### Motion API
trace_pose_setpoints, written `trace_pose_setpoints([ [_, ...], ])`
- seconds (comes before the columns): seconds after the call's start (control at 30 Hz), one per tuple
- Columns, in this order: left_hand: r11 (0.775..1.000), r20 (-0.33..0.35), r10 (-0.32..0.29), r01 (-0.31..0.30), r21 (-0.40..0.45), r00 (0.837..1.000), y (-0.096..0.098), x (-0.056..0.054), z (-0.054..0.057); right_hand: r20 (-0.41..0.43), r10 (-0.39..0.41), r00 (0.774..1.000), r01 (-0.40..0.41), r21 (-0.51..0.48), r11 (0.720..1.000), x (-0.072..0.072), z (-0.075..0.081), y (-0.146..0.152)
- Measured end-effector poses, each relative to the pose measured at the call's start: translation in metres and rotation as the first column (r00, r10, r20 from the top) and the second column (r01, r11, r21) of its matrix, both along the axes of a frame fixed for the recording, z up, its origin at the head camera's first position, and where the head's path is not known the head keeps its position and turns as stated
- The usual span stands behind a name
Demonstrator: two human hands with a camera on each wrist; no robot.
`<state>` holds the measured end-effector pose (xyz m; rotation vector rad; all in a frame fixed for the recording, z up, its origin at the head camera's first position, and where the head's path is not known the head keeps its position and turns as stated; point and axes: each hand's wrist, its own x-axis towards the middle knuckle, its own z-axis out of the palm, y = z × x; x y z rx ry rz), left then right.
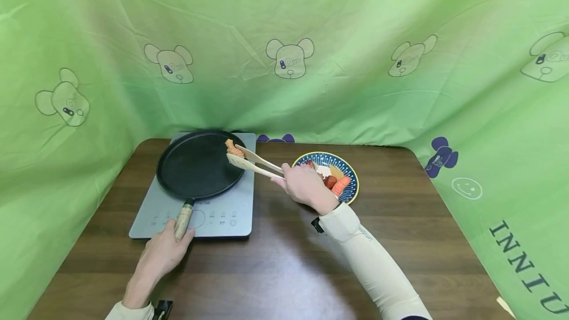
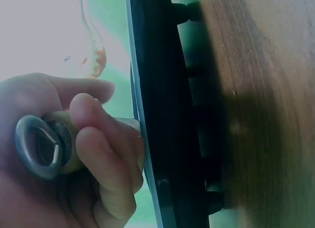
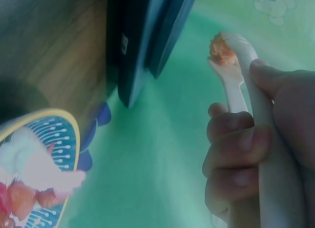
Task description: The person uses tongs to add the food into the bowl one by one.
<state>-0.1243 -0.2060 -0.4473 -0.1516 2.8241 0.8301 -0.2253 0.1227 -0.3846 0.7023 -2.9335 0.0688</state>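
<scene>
My left hand [image 1: 162, 251] grips the pale handle [image 1: 183, 219] of a flat black frying pan [image 1: 200, 164]. In the left wrist view, fingers [image 2: 106, 159] curl round the handle beside its metal hanging ring [image 2: 22, 149]. My right hand [image 1: 306, 186] holds cream-coloured tongs [image 1: 262, 164]. Between the tongs' tips is a golden-brown piece of food [image 1: 233, 149], like fried chicken, above the pan's right side. The right wrist view shows the food [image 3: 224, 51] pinched by the tips, with thumb and fingers round the tongs' arms.
The pan sits on a grey induction cooktop [image 1: 151, 219] on the brown wooden table [image 1: 284, 270]. A blue patterned plate [image 1: 353, 194] with a yellow rim carries several food pieces, partly behind my right hand. Green printed cloth [image 1: 284, 102] surrounds the table's back and sides.
</scene>
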Motion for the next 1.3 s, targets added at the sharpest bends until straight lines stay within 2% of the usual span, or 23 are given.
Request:
trace_pose_setpoints([
  [0.37,0.995,0.04,0.031,-0.035,0.089,0.999,0.003,0.0,0.002,-0.035,0.022,0.999,-0.022,0.01,1.0,-0.002,-0.008,-0.009],
  [0.67,0.995,0.042,0.045,-0.048,0.088,0.998,0.003,0.0,0.003,0.041,-0.001,0.999,0.002,-0.033,0.999,-0.008,-0.013,-0.02],
  [0.83,0.994,0.044,0.042,-0.046,0.1,0.998,0.004,-0.001,0.004,0.053,-0.022,0.998,0.023,-0.003,1.0,-0.013,-0.014,-0.026],
  [1.03,0.995,0.035,0.043,-0.046,0.092,0.998,0.005,-0.002,0.002,0.07,-0.007,0.997,0.008,-0.005,1.0,-0.02,-0.014,-0.039],
  [1.3,0.993,0.022,0.04,-0.042,0.106,0.999,0.004,-0.001,0.002,0.102,-0.054,0.993,0.053,0.018,0.998,-0.032,-0.015,-0.057],
])
